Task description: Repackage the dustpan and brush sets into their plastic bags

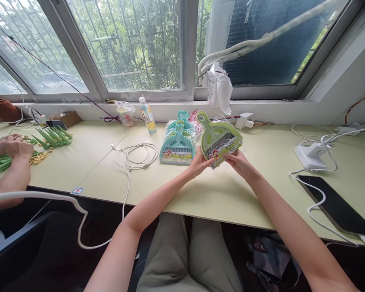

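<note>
Near the table's [255, 194] front edge, both hands' fingers [207, 163] pinch the green dustpan set [220, 140], held tilted.

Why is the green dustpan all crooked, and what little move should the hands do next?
I'd turn the green dustpan a little straighter. Its handle leans left, while the turquoise dustpan beside it points its handle straight. The left hand and right hand both hold it.

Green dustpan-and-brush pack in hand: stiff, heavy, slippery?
The green dustpan-and-brush set is probably stiff and fairly light: it looks like moulded plastic, with no visible sag between the left hand and right hand. Its glossy clear wrap may slide under fingers.
</note>
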